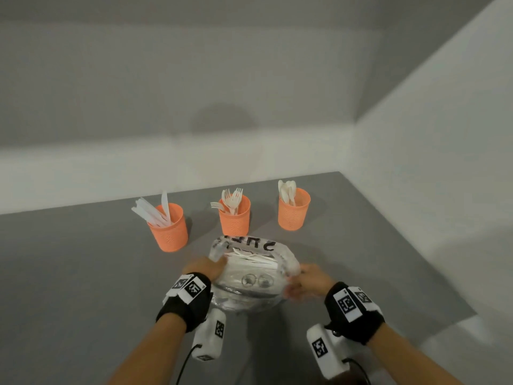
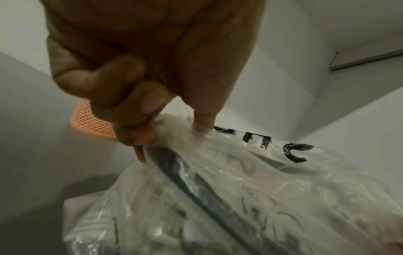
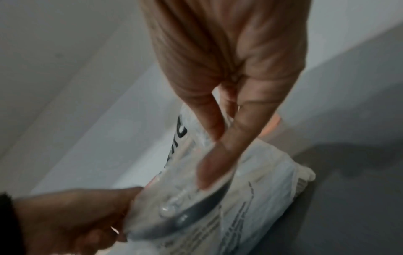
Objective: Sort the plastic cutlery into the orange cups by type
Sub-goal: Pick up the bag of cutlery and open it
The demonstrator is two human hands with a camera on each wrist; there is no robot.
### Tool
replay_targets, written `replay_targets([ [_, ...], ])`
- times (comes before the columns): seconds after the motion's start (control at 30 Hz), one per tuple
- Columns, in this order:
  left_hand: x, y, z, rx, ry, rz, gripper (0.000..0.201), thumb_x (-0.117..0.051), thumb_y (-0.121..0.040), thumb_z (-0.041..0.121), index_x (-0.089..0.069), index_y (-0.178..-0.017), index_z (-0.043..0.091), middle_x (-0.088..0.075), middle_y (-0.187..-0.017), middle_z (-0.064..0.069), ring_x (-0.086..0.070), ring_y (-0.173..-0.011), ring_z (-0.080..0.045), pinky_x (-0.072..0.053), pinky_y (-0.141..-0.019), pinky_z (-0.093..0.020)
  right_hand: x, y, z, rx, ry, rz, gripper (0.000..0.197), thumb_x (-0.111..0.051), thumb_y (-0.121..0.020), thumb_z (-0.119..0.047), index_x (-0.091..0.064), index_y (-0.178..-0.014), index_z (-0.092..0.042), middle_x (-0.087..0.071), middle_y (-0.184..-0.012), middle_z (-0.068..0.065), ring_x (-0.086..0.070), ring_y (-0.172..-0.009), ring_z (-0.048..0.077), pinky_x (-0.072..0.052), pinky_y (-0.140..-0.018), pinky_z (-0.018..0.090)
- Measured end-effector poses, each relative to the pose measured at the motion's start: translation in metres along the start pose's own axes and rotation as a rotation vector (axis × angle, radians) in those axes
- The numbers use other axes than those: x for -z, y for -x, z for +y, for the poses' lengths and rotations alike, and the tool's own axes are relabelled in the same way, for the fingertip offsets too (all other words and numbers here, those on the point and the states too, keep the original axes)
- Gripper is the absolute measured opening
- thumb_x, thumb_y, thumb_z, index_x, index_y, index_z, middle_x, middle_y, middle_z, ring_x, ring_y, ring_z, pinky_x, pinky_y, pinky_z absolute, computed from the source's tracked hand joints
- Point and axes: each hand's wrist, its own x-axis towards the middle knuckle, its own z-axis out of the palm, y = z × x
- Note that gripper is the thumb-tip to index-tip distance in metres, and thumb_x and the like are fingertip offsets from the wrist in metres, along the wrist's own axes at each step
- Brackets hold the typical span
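Note:
A clear plastic bag (image 1: 251, 276) with black lettering lies on the grey table in front of me, with white cutlery showing inside it. My left hand (image 1: 206, 269) grips the bag's left edge, fingers curled round the plastic (image 2: 139, 120). My right hand (image 1: 308, 280) pinches the bag's right edge between thumb and fingers (image 3: 218, 138). Behind the bag stand three orange cups: the left cup (image 1: 169, 229) holds knives, the middle cup (image 1: 235, 218) holds forks, the right cup (image 1: 293, 211) holds spoons.
The grey table (image 1: 83, 259) ends at white walls behind and to the right. Bare tabletop lies left of the bag and between bag and cups. White tracker blocks with cables hang under both wrists (image 1: 211, 337).

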Motion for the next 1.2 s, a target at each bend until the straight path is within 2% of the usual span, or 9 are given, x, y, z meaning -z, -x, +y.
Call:
replay_targets([
  [0.2,0.002,0.006,-0.004,0.1,0.575,-0.09,0.016,-0.048,-0.089,-0.002,-0.05,-0.073,-0.002,-0.055,-0.054,-0.013,-0.055,-0.03,-0.016,-0.047,-0.035,-0.02,-0.003,0.009,-0.009,-0.091,-0.536,-0.044,0.023,-0.045,-0.092,-0.005,-0.044,-0.114,-0.002,-0.059,-0.097,0.026,-0.068,-0.075,0.031,-0.06,-0.059,0.031],
  [0.37,0.002,0.012,-0.028,0.254,1.488,-0.239,0.01,-0.046,-0.095,0.004,-0.047,-0.088,-0.003,-0.051,-0.082,-0.022,-0.063,-0.042,-0.031,-0.051,-0.033,-0.035,-0.008,0.005,-0.018,-0.058,-0.862,0.095,0.025,-0.053,-0.094,-0.022,-0.048,-0.109,-0.003,-0.049,-0.089,0.017,-0.05,-0.11,0.033,-0.039,-0.105,0.048],
  [0.5,-0.006,0.022,-0.035,0.206,1.634,-0.324,0.017,-0.04,-0.097,0.012,-0.046,-0.098,-0.004,-0.057,-0.083,-0.024,-0.065,-0.05,-0.034,-0.054,-0.043,-0.038,-0.016,0.014,-0.019,-0.012,-0.997,0.136,0.018,-0.047,-0.096,-0.018,-0.05,-0.084,-0.005,-0.051,-0.099,0.022,-0.046,-0.112,0.031,-0.047,-0.095,0.039],
  [0.63,-0.013,0.014,-0.039,0.172,1.528,-0.121,0.022,-0.034,-0.098,0.009,-0.046,-0.08,0.007,-0.064,-0.043,-0.003,-0.065,-0.042,-0.016,-0.057,-0.051,-0.027,-0.014,0.011,-0.012,-0.02,-1.179,0.166,0.025,-0.033,-0.101,-0.016,-0.051,-0.089,-0.004,-0.039,-0.144,0.017,-0.037,-0.134,0.035,-0.036,-0.105,0.045],
  [0.77,-0.012,0.028,-0.025,0.139,1.521,-0.099,0.034,-0.029,-0.095,0.006,-0.057,-0.078,0.016,-0.052,-0.032,-0.002,-0.052,-0.036,-0.02,-0.054,-0.069,-0.018,-0.015,0.005,0.0,-0.02,-1.212,0.153,0.038,-0.023,-0.094,-0.016,-0.046,-0.064,-0.01,-0.055,-0.047,0.005,-0.057,-0.05,0.017,-0.05,-0.066,0.031],
  [0.87,-0.019,0.02,-0.017,0.217,1.493,-0.128,0.036,-0.027,-0.09,-0.003,-0.054,-0.07,0.008,-0.053,-0.046,-0.009,-0.049,-0.047,-0.023,-0.053,-0.057,-0.026,-0.024,0.005,0.005,-0.075,-0.938,0.195,0.036,-0.024,-0.088,-0.024,-0.045,-0.059,-0.018,-0.036,-0.031,-0.006,-0.037,-0.026,0.008,-0.033,-0.043,0.017],
  [0.93,-0.026,0.016,-0.017,0.185,1.217,-0.006,0.023,-0.031,-0.089,-0.005,-0.049,-0.075,-0.001,-0.052,-0.067,-0.014,-0.052,-0.054,-0.024,-0.049,-0.053,-0.033,-0.032,0.008,0.009,-0.078,-0.747,0.194,0.028,-0.027,-0.093,-0.024,-0.049,-0.076,-0.017,-0.053,-0.046,-0.002,-0.052,-0.041,0.011,-0.043,-0.056,0.025],
  [1.03,-0.037,0.019,-0.016,0.021,0.909,0.255,0.038,-0.034,-0.099,0.03,-0.044,-0.119,-0.001,-0.054,-0.113,-0.017,-0.059,-0.097,-0.031,-0.046,-0.091,-0.043,-0.038,0.007,0.007,-0.022,-0.575,0.25,0.023,-0.033,-0.094,-0.021,-0.054,-0.098,-0.012,-0.059,-0.082,0.008,-0.056,-0.075,0.023,-0.047,-0.08,0.041],
  [1.2,-0.041,0.017,-0.012,-0.19,0.375,0.334,0.056,-0.041,-0.092,0.049,-0.036,-0.137,0.016,-0.034,-0.136,-0.02,-0.039,-0.126,-0.038,-0.033,-0.105,-0.044,-0.043,0.002,0.0,0.243,-0.11,0.389,0.045,-0.05,-0.091,-0.043,-0.042,-0.124,-0.013,-0.048,-0.118,0.001,-0.049,-0.11,0.02,-0.036,-0.094,0.03],
])
